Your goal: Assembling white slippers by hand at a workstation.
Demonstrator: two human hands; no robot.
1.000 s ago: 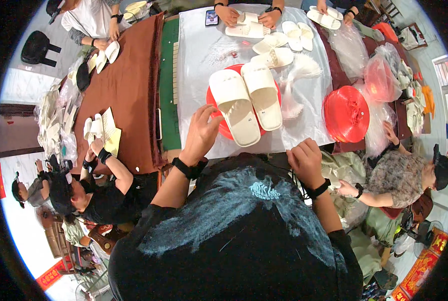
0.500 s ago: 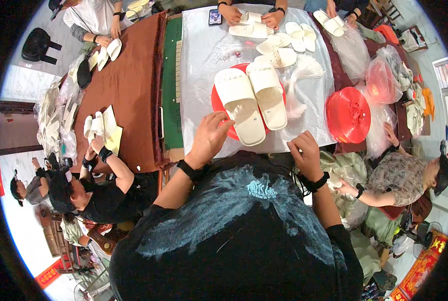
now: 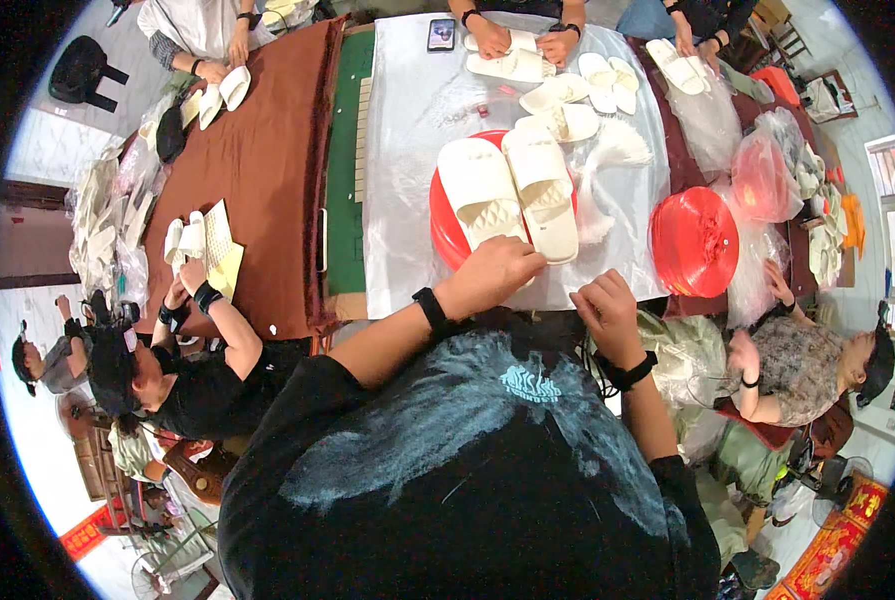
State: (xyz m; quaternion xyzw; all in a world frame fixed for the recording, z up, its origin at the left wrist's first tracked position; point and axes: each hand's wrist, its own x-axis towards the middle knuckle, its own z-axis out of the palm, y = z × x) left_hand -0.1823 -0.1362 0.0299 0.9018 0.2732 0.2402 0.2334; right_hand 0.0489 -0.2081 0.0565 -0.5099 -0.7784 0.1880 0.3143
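Observation:
A pair of cream slide slippers lies side by side on a red round base (image 3: 449, 228) at the table's near edge, heels toward me. My left hand (image 3: 497, 277) reaches over the heel of the left slipper (image 3: 475, 182), hiding it. Its fingers are bent together beside the heel of the right slipper (image 3: 547, 190); whatever they pinch is hidden. My right hand (image 3: 607, 308) hovers at the table edge, apart from the slippers, fingers curled. I cannot make out whether it holds something small.
A stack of red round pieces (image 3: 692, 242) stands right of the slippers. Beyond them lie more cream slippers (image 3: 565, 120), a bundle of clear plastic (image 3: 607, 170) and a phone (image 3: 441, 35). Several people handle slippers around the tables; a brown-covered table (image 3: 257, 160) is on the left.
My left hand has moved right, from beside the left slipper to over its heel, and its fingers have bent together. My right hand has barely moved.

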